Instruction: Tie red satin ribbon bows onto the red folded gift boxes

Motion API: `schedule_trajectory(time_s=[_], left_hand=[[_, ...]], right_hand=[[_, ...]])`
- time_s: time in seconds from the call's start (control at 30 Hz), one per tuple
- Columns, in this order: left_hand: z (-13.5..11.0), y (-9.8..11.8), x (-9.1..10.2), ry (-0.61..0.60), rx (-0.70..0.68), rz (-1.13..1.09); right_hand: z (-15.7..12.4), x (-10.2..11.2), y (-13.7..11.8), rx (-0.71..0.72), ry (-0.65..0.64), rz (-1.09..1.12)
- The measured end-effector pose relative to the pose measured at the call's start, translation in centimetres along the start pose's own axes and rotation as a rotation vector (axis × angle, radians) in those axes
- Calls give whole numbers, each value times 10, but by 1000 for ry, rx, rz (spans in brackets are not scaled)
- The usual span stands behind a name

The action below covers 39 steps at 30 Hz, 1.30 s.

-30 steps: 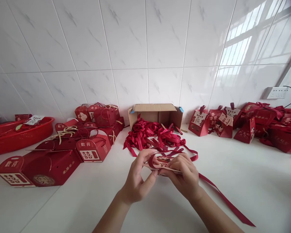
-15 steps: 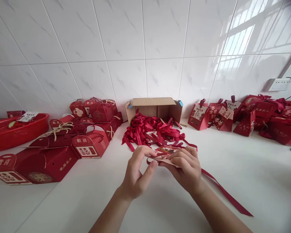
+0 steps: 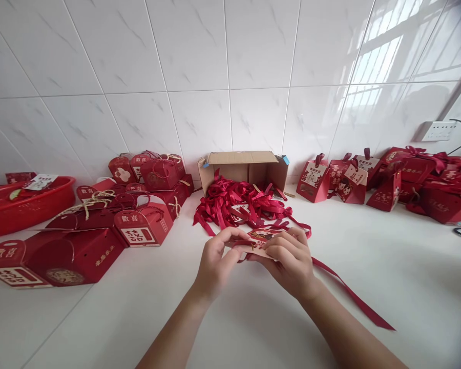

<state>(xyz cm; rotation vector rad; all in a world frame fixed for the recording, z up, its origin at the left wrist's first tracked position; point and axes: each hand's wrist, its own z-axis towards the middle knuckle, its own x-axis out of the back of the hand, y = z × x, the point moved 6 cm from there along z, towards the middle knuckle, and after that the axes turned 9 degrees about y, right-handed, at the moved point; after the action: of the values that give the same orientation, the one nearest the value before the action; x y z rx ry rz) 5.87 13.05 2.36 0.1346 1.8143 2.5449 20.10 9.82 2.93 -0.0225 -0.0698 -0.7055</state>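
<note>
Between my two hands is a small printed card piece [image 3: 259,248], red and cream with a figure on it. My right hand [image 3: 292,264] grips its right side, fingers curled over the top. My left hand [image 3: 218,259] has thumb and forefinger pinched at its left edge, where a bit of dark red ribbon shows. A long red ribbon [image 3: 353,293] runs out past my right hand and lies on the white counter [image 3: 230,330]. Just behind my hands lies a tangled heap of red ribbons [image 3: 246,202], spilling from a cardboard box [image 3: 243,159]. My fingers partly cover the card piece.
At the left stand several red gift boxes [image 3: 75,256] with cord handles, and a red plastic basin [image 3: 26,210]. Several small red boxes with ribbon loops [image 3: 313,180] stand at the right, beside a larger pile [image 3: 445,202]. A tiled wall [image 3: 200,61] closes off the back.
My left thumb has come up to meet the forefinger, closing on the card's left edge and ribbon. The card has tilted slightly, and the view has shifted a little.
</note>
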Motion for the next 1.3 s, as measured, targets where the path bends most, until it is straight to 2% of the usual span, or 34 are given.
schedule_trajectory(time_s=[0.2,0.33,0.53,0.7,0.87,1.0,1.07,1.3], left_hand=[[3,-5,2,74,97,-31],[3,-8,3,96,116,-73],[2,-9,5,146,86,-22],[1,-8,3,106,81,-66],[1,-4,-2,12,116,-125],[0,-5,-3,4,153,-125],[-1,-4,-3,15,102,-83],[-5,10,-2,10,-225,92]], right_hand=[[2,-2,-1,-1,-17,4],[1,-2,0,-12,-13,3],[0,-2,1,-20,5,17],[0,-2,0,-30,12,31],[-1,-1,1,-36,25,33],[-2,-2,1,-18,7,17],[-2,-2,0,-17,-3,17],[0,0,5,-96,32,86]])
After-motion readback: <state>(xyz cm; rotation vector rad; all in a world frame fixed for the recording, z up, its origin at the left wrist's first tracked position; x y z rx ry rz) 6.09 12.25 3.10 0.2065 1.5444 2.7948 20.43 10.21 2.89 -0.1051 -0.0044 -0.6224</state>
